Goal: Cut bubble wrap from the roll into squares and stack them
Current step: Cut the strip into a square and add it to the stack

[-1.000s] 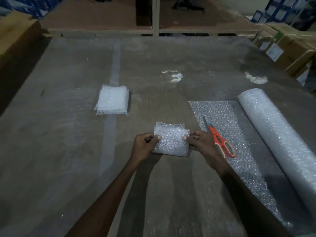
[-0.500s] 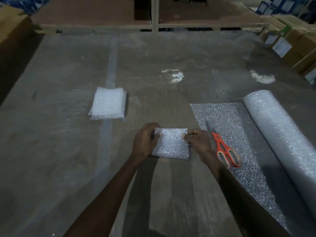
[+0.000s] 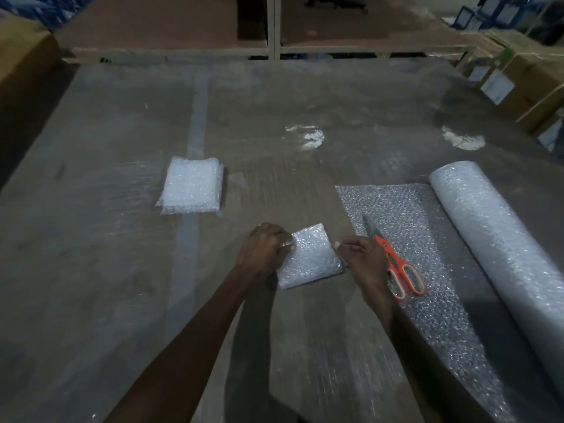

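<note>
Between curled fingers (image 3: 285, 244) of both hands, a bubble-wrap square (image 3: 308, 257).

I find no legible text, brand, number or sign anywhere in my view. The cardboard boxes (image 3: 525, 83) stacked at the far right carry white paper labels (image 3: 496, 86), but I cannot make out their print at this distance and in this low light. The blue cartons (image 3: 476, 13) at the far right corner show pale panels, likewise unreadable. The orange-handled scissors (image 3: 396, 267) bear no marking that I can make out. The counter (image 3: 91, 270) shows no lettering.
</note>
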`<state>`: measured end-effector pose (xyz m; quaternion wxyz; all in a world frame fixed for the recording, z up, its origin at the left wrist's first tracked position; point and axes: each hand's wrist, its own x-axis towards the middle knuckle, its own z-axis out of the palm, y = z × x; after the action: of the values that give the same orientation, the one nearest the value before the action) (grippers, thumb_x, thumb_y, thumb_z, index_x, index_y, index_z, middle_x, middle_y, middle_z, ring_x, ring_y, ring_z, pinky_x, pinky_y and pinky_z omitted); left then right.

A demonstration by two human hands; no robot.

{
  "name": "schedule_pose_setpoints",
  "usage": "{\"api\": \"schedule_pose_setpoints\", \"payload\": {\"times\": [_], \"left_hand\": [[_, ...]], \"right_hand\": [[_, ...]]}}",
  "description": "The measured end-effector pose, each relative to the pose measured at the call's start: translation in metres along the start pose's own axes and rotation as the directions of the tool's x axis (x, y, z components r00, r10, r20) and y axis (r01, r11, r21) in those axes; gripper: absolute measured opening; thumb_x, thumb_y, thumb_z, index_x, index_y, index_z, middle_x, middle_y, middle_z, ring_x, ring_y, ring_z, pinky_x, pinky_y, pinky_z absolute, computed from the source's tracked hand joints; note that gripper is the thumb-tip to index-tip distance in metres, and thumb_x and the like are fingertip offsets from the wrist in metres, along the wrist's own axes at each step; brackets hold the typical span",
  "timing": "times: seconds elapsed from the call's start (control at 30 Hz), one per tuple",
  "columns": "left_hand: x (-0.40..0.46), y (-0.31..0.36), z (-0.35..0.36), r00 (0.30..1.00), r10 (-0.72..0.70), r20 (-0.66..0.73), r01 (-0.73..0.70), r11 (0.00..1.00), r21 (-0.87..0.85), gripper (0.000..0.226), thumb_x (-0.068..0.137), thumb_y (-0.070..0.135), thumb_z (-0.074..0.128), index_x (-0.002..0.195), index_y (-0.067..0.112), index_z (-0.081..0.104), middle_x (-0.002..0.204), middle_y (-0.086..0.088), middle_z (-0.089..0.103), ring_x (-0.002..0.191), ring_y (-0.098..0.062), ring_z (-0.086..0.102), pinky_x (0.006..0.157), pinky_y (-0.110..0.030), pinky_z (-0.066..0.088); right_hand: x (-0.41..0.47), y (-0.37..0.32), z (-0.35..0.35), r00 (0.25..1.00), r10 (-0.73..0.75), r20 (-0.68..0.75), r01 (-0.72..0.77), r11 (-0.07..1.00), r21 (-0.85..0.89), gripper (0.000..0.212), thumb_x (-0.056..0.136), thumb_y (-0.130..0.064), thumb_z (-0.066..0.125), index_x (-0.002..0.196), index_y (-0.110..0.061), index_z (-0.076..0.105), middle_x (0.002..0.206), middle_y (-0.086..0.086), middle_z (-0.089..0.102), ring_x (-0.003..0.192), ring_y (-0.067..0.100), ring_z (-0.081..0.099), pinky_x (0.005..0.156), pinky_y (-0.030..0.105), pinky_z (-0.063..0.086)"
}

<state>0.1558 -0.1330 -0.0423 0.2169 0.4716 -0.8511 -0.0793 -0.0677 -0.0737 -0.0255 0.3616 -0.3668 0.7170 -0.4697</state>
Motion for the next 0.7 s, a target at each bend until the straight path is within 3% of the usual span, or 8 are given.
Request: {"api": "schedule_pose_setpoints", "payload": {"times": [0.13, 0.27, 0.47, 0.63, 0.7], "left_hand": [[-0.019, 0.01, -0.001, 0.993, -0.106, -0.043, 0.108, 0.993, 0.046, 0.021, 0.089, 0.035, 0.064, 0.1, 0.022, 0.076, 0.095, 0.0, 0.071, 0.096, -0.024, 0.055, 0.075, -0.035, 0.044], [-0.038, 0.029, -0.003, 0.973, -0.231, -0.025, 0.232, 0.963, 0.138, 0.024, 0.093, 0.039, 0.06, 0.102, 0.023, 0.075, 0.097, 0.0, 0.071, 0.102, -0.025, 0.054, 0.08, -0.038, 0.038], [-0.059, 0.054, 0.002, 0.922, -0.384, -0.04, 0.385, 0.904, 0.188, 0.03, 0.097, 0.044, 0.05, 0.099, 0.025, 0.072, 0.097, 0.005, 0.072, 0.103, -0.021, 0.052, 0.082, -0.038, 0.032], [-0.067, 0.065, 0.001, 0.902, -0.432, -0.031, 0.432, 0.894, 0.117, 0.025, 0.096, 0.043, 0.053, 0.1, 0.027, 0.072, 0.1, 0.008, 0.071, 0.104, -0.019, 0.048, 0.081, -0.037, 0.03], [-0.069, 0.069, -0.002, 0.891, -0.452, -0.041, 0.453, 0.886, 0.098, 0.02, 0.095, 0.039, 0.056, 0.098, 0.027, 0.073, 0.097, 0.007, 0.071, 0.103, -0.02, 0.049, 0.079, -0.037, 0.029]], "right_hand": [[-0.021, 0.011, -0.007, 0.996, -0.049, -0.069, 0.049, 0.999, -0.008, 0.016, 0.085, -0.013, 0.081, 0.098, -0.005, 0.074, 0.081, 0.0, 0.072, 0.072, 0.008, 0.066, 0.06, 0.01, 0.048], [-0.029, 0.011, -0.003, 0.999, 0.002, -0.036, -0.004, 0.999, -0.04, 0.023, 0.083, -0.033, 0.083, 0.094, -0.017, 0.07, 0.084, -0.007, 0.072, 0.081, 0.013, 0.068, 0.077, 0.031, 0.055], [-0.041, 0.007, -0.003, 0.999, 0.032, 0.017, -0.029, 0.986, -0.165, 0.049, 0.071, -0.068, 0.074, 0.093, -0.025, 0.064, 0.088, -0.008, 0.071, 0.08, 0.015, 0.068, 0.076, 0.038, 0.057], [-0.033, 0.004, -0.004, 0.977, 0.106, 0.184, -0.069, 0.978, -0.197, 0.051, 0.056, -0.068, 0.075, 0.083, -0.024, 0.071, 0.078, -0.011, 0.076, 0.07, 0.013, 0.073, 0.07, 0.042, 0.062], [-0.025, 0.002, -0.003, 0.952, 0.14, 0.272, -0.107, 0.985, -0.135, 0.041, 0.059, -0.053, 0.08, 0.085, -0.023, 0.075, 0.082, -0.008, 0.078, 0.075, 0.017, 0.076, 0.074, 0.048, 0.063]]}}
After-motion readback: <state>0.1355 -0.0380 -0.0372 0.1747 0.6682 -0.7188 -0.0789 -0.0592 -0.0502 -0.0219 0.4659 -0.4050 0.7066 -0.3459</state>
